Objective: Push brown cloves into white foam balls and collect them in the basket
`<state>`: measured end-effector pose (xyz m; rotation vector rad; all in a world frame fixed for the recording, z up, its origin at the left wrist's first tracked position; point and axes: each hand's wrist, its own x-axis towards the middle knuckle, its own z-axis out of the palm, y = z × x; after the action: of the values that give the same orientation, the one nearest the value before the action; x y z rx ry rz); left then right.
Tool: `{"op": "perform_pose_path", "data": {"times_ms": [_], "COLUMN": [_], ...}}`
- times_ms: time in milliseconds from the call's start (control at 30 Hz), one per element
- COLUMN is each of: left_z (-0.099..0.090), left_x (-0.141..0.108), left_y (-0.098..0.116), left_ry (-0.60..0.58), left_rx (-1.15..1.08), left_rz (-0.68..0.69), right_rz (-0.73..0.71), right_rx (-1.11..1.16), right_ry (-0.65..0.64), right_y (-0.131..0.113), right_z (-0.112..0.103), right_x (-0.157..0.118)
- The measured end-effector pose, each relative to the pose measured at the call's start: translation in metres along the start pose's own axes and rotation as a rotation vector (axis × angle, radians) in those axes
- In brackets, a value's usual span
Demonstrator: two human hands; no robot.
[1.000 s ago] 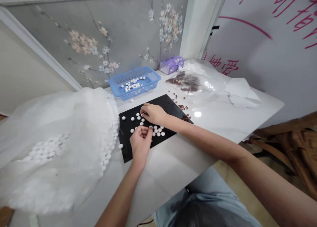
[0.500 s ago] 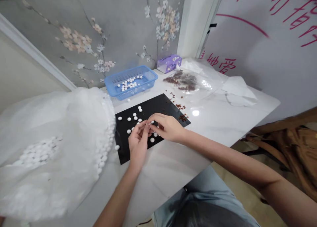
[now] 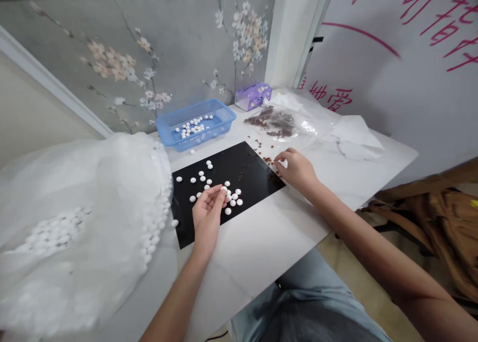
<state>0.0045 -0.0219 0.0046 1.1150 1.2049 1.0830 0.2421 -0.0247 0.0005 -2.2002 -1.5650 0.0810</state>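
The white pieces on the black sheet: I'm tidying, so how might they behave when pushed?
The white pieces may roll or slide readily, since they look rounded and smooth. They might bump one another, as several sit clustered. Each is probably light, being small beside the left hand.

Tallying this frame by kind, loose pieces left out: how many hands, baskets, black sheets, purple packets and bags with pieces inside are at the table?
Hands: 2 (left hand, right hand)
Blue basket: 1
Black sheet: 1
Purple packet: 1
Bags: 2 (white bag, clear bag)
Total: 7
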Motion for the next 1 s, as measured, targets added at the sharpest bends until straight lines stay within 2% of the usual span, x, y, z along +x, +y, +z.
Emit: {"op": "perform_pose_path", "data": {"times_ms": [233, 467, 600, 1000], "left_z": [0.001, 0.001, 0.001, -0.001], "left_x": [-0.001, -0.002, -0.002, 0.000], "left_y": [0.003, 0.005, 0.005, 0.003], "left_ry": [0.000, -0.007, -0.004, -0.024], "left_rx": [-0.017, -0.025, -0.035, -0.044], "left_rz": [-0.026, -0.042, -0.058, -0.072], "right_rz": [-0.070, -0.070, -0.112, -0.149], "right_rx": [-0.055, -0.082, -0.053, 0.006], "right_ry": [-0.019, -0.044, 0.003, -0.026], "right_y": [-0.004, 0.000, 0.003, 0.008], "right_z": [0.000, -0.002, 0.000, 0.003], "right_x": [0.000, 0.001, 0.001, 0.002]}}
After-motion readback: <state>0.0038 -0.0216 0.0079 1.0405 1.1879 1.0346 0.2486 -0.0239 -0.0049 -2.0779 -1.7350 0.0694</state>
